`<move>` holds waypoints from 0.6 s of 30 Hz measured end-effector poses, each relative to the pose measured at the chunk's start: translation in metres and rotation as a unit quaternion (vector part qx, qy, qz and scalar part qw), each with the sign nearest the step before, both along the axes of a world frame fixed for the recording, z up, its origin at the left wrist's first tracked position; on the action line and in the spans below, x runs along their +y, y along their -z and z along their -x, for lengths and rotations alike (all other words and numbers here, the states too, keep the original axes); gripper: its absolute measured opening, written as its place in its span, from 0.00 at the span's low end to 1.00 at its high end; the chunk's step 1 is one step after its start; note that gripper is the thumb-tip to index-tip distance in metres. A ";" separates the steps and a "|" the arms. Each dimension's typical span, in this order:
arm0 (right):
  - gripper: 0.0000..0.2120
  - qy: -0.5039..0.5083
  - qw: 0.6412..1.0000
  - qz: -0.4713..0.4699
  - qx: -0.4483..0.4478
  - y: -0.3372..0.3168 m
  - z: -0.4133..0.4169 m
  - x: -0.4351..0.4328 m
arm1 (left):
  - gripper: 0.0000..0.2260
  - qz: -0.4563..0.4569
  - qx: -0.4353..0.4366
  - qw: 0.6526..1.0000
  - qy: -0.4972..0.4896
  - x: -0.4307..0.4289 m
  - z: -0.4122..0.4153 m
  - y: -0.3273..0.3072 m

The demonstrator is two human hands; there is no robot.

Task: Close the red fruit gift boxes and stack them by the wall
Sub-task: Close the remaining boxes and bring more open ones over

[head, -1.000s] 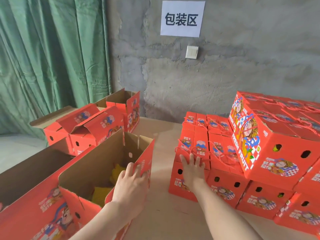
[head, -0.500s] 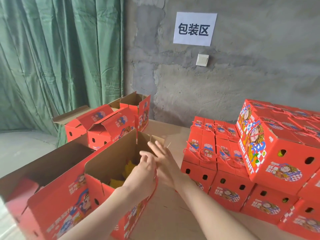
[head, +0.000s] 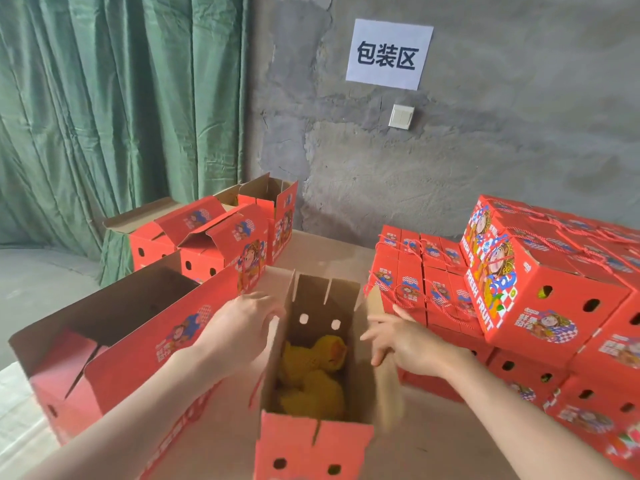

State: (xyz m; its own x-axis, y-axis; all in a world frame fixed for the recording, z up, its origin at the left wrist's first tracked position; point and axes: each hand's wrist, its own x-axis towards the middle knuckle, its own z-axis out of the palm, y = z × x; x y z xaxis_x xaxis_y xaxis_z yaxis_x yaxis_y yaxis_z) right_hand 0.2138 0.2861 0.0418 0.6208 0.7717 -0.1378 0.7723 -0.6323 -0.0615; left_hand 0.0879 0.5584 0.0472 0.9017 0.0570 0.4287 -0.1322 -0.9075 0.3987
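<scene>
Grey concrete wall [head: 485,150] backs the desk [head: 329,251], where an open red box [head: 311,441] sits centrally, yellow fruit [head: 311,372] inside. Fingers of the left hand [head: 239,327] curl round its left flap; the right hand [head: 412,341] spreads its fingers against the right flap. Closed boxes [head: 540,306] are stacked to the right.

Packing area.
It is indicated by the 包装区 wall sign [head: 388,53] and stacked red gift boxes [head: 540,306].

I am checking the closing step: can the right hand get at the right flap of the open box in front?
Probably yes. The right hand is just beside the right flap of the open box, its fingers stretched toward it, and nothing stands between them.
</scene>
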 end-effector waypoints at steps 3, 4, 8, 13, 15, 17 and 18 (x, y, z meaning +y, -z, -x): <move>0.29 0.094 0.986 0.106 -0.087 -0.031 -0.016 -0.053 | 0.29 -0.044 0.028 0.997 0.058 -0.009 -0.004 -0.005; 0.30 0.125 0.980 0.120 -0.095 -0.042 -0.018 -0.065 | 0.32 -0.080 0.054 0.992 0.075 -0.014 -0.005 -0.003; 0.13 0.148 0.988 -0.026 -0.047 -0.052 0.008 -0.057 | 0.35 -0.199 0.102 0.968 0.113 -0.040 -0.014 0.015; 0.22 0.147 0.980 -0.045 0.127 -0.034 0.073 -0.014 | 0.15 -0.180 0.088 0.967 0.159 -0.079 -0.024 0.025; 0.14 0.130 0.984 -0.027 0.118 -0.029 0.086 -0.012 | 0.11 -0.156 0.089 0.971 0.158 -0.085 -0.023 0.021; 0.13 0.125 0.988 -0.029 0.085 -0.026 0.098 -0.013 | 0.12 -0.146 0.093 0.969 0.174 -0.086 -0.017 0.017; 0.15 0.124 0.989 -0.028 0.077 -0.024 0.104 -0.015 | 0.13 -0.111 0.086 0.972 0.191 -0.085 -0.014 0.017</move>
